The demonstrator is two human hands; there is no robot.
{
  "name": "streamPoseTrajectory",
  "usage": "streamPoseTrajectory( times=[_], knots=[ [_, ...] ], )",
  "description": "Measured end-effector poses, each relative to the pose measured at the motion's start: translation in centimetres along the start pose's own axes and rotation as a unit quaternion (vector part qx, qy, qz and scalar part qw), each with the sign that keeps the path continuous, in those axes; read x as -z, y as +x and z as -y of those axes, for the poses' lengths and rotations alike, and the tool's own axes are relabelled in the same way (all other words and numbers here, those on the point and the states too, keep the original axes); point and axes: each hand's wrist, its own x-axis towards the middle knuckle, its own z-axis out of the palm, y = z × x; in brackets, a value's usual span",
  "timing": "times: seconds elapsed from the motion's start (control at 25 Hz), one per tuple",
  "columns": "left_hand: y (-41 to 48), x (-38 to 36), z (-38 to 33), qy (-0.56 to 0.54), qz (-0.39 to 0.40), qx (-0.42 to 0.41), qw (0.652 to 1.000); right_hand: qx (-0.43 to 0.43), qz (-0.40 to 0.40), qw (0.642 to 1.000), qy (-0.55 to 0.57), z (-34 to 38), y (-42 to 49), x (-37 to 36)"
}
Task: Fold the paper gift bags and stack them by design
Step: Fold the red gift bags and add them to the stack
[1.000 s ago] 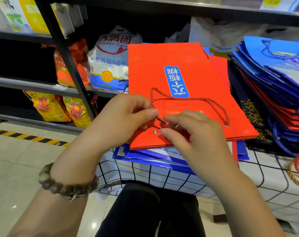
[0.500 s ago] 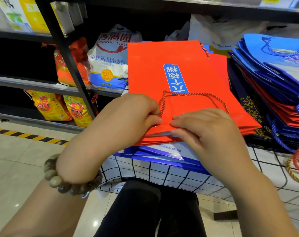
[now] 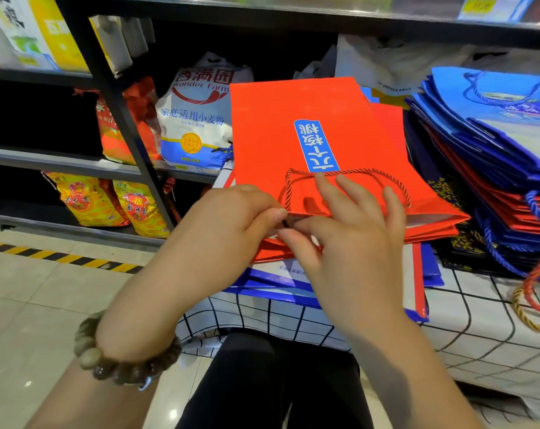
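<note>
A flat red paper gift bag (image 3: 278, 128) with a blue label and a red rope handle (image 3: 349, 173) lies on top of other red bags, over blue and white bags (image 3: 417, 283). My left hand (image 3: 228, 224) pinches the bag's near top edge between thumb and forefinger. My right hand (image 3: 349, 236) meets it at the same edge with its thumb under the rim, while its fingers spread on the bag's face inside the handle loop. The near rim is slightly lifted, showing a white inside.
A tall slanted stack of blue and red folded bags (image 3: 491, 144) lies at the right on a white grid-pattern cloth (image 3: 466, 332). Black shelving (image 3: 120, 119) with a flour sack (image 3: 197, 119) and yellow packets (image 3: 117, 202) stands at left. My dark-clad legs are below.
The top red bag's near edge rose and moved away from me. My right fingers went from curled at the eyelet to spread on the bag's face. The rope handle slid up toward the label.
</note>
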Motion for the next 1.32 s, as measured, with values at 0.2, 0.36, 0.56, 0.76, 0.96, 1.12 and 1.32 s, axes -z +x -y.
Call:
streamPoseTrajectory(
  times=[0.2,0.36,0.56,0.76,0.96,1.12,1.32],
  knots=[
    [-0.2,-0.5,0.1,-0.029,-0.026,0.003,0.999,-0.019,0.037,0.997,-0.058,0.5,0.2,-0.6],
    [-0.3,-0.6,0.2,-0.044,-0.038,0.013,0.998,0.02,0.038,0.999,-0.008,0.0,-0.2,-0.1],
    [0.4,0.3,0.3,-0.049,0.021,0.045,0.998,0.033,0.025,0.998,0.047,-1.3,-0.6,-0.1],
    [1.9,-0.3,-1.1,0.058,0.046,0.082,0.994,0.049,-0.002,0.997,0.062,-1.7,-1.4,-0.8],
    [3.1,-0.3,-0.3,0.064,-0.066,0.126,0.988,0.061,0.02,0.994,0.09,-2.3,-1.3,-0.5],
    [2.9,-0.4,0.6,0.042,-0.081,0.121,0.988,0.091,0.045,0.994,0.029,-2.8,-0.7,-0.2],
    [2.4,0.9,1.4,-0.076,-0.069,0.036,0.994,0.169,0.043,0.981,-0.09,-3.9,0.9,-0.4]
  ],
)
